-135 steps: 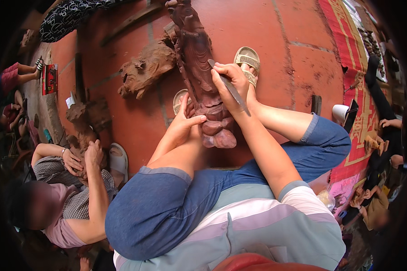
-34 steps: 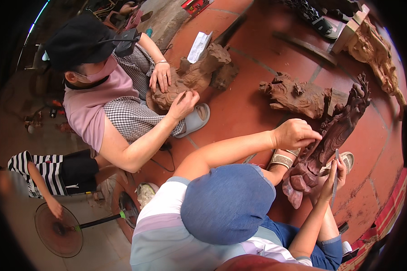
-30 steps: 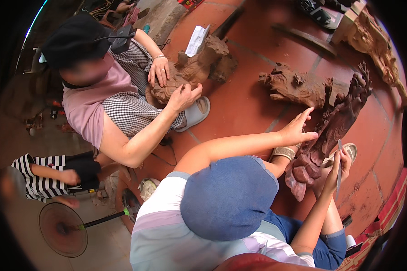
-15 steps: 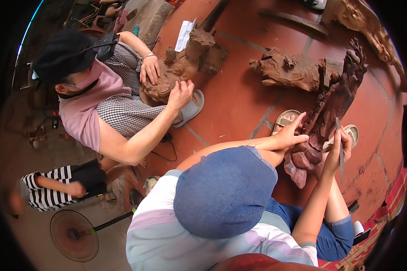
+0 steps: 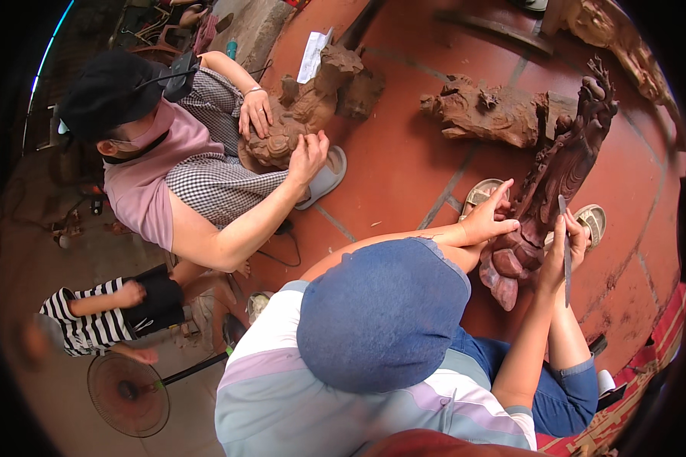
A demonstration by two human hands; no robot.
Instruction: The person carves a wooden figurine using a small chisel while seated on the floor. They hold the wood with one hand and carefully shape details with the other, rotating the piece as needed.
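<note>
Neither of my own hands shows in the picture. Directly before me sits a co-worker in a blue cap [image 5: 385,316], seen from behind and above. This person's left hand [image 5: 488,219] lies with fingers spread against a dark reddish wood carving [image 5: 560,179], which leans between their feet. A thin grey metal tool [image 5: 566,263], like a file, is held in their right hand [image 5: 575,238] beside the carving's lower end. At the upper left, another co-worker in a black cap [image 5: 110,91] bends over a brown wood carving [image 5: 286,137], both hands on it.
A rough carved log [image 5: 488,114] lies on the red tile floor [image 5: 392,183]. Another large wood piece [image 5: 621,46] stands at the far right. White paper [image 5: 312,57] lies beside the left carving. A fan [image 5: 128,392] and a person in a striped shirt [image 5: 99,316] are at lower left.
The blue-capped co-worker's right hand and tool have shifted slightly left. The striped-shirt person's arms have moved. The whole view has shifted a little.
</note>
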